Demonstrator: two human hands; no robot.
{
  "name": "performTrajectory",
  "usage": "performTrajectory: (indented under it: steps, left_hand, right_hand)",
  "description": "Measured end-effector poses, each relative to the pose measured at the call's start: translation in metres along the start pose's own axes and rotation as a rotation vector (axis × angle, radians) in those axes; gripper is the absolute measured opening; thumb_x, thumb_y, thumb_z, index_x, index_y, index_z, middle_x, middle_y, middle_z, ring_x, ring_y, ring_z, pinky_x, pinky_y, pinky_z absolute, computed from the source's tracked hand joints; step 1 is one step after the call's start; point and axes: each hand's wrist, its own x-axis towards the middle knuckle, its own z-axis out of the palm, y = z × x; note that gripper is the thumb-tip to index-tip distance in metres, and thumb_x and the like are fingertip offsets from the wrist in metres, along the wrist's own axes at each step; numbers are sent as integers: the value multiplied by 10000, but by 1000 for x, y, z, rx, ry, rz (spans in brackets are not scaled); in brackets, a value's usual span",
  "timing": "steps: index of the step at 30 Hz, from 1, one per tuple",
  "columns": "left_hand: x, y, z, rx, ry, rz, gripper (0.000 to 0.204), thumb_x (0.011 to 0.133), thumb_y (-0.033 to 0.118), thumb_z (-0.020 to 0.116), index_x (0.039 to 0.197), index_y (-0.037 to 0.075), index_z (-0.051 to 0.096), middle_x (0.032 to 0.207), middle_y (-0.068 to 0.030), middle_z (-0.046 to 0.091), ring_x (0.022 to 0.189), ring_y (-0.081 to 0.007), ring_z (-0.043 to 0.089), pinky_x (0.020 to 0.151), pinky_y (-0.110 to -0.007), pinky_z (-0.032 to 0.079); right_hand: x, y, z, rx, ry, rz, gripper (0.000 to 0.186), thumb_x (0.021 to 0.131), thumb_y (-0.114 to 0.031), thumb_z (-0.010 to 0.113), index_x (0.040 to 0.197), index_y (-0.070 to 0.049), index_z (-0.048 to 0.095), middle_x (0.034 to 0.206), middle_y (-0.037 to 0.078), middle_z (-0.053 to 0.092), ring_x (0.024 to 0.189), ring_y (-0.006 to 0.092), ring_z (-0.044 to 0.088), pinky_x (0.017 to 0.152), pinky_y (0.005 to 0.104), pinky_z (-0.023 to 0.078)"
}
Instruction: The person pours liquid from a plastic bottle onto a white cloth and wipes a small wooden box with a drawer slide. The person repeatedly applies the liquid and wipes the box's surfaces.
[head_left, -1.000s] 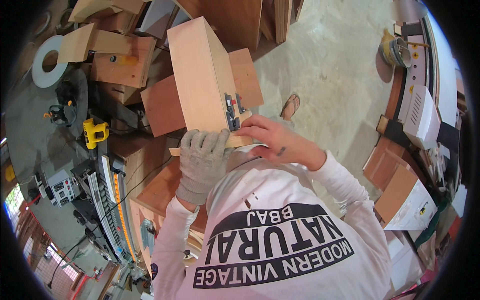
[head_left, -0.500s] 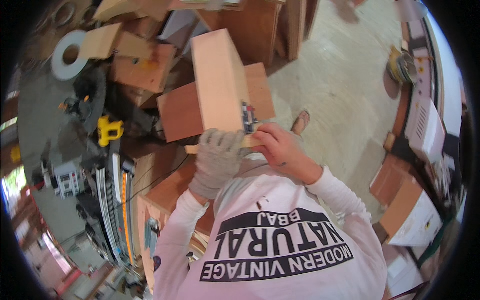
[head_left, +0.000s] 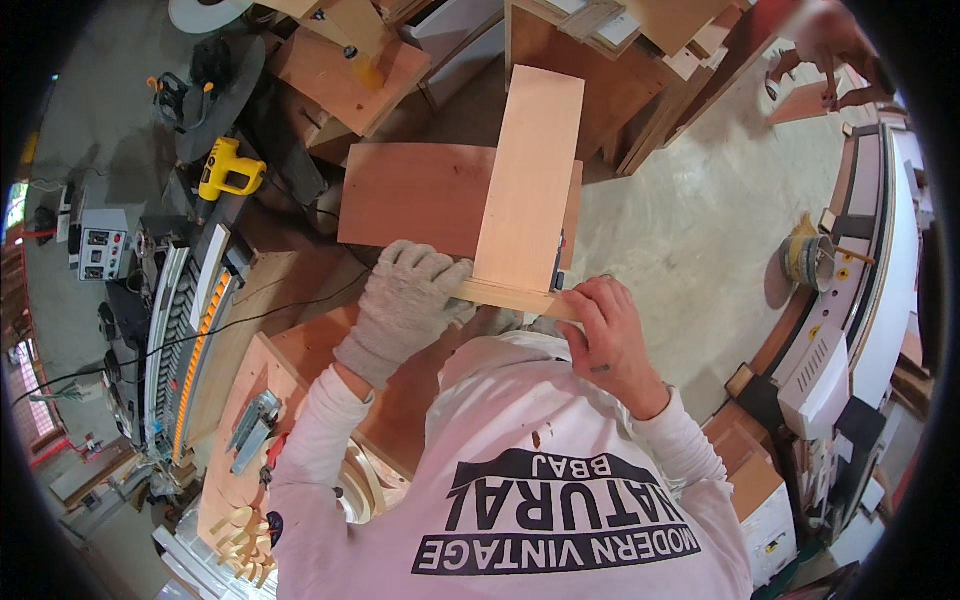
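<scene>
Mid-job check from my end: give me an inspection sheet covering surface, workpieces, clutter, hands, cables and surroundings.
Surface: reddish-brown board partly covered in view by the pale wooden piece; contact unclear.
Workpieces: pale wooden strip across the wooden piece's near end; dark fitting at its right edge.
Clutter: yellow tool and grey metal tool, both to the left.
Hands: left hand gloved, at the strip's left end, grip hidden; right hand bare, gripping its right end.
Cables: black cable crossing the left side.
Surroundings: concrete floor; bucket right; another person upper right.
</scene>
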Motion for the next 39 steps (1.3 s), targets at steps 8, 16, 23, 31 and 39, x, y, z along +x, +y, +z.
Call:
performTrajectory:
  steps: [8, 16, 23, 31, 39]
  left_hand:
    - [-16, -18, 9, -240, 10, -143, 557, 721, 241, 864, 1247, 147, 709, 1113, -54, 671, 1099, -278, 608, 993, -450, 469]
    - [-10, -20, 6, -188, -15, -86, 525, 747, 215, 837, 1245, 145, 690, 1091, -43, 643, 1085, -274, 602, 1023, -466, 448]
    - [-8, -23, 9, -189, -12, -35, 639, 656, 158, 869, 1262, 148, 666, 1096, -49, 636, 1062, -292, 603, 987, -488, 461]
    - [-6, -23, 6, -201, 5, -35, 661, 640, 164, 875, 1268, 154, 667, 1088, -42, 635, 1048, -293, 604, 978, -488, 461]
    - [1, -21, 0, -132, -24, -19, 544, 698, 264, 844, 1197, 119, 680, 1010, -46, 614, 1018, -250, 604, 999, -475, 439]
  right_hand:
    - [27, -12, 13, 7, -86, -12, 363, 790, -57, 779, 1125, 7, 653, 1025, 138, 614, 939, 347, 597, 850, 455, 491]
    - [56, 18, -8, 465, -383, 279, 202, 864, 10, 703, 1065, 24, 713, 945, 166, 646, 858, 349, 640, 739, 417, 518]
    - [71, 21, -13, 469, -515, 280, 61, 874, -8, 712, 920, 22, 687, 882, 146, 646, 837, 315, 643, 726, 390, 508]
    - [84, 26, -14, 475, -419, 248, 47, 883, -18, 700, 886, 17, 668, 864, 143, 640, 823, 328, 647, 682, 407, 504]
    - [77, 8, 5, 188, -396, 14, 110, 797, 7, 687, 834, -4, 584, 771, 125, 551, 694, 329, 581, 616, 424, 489]
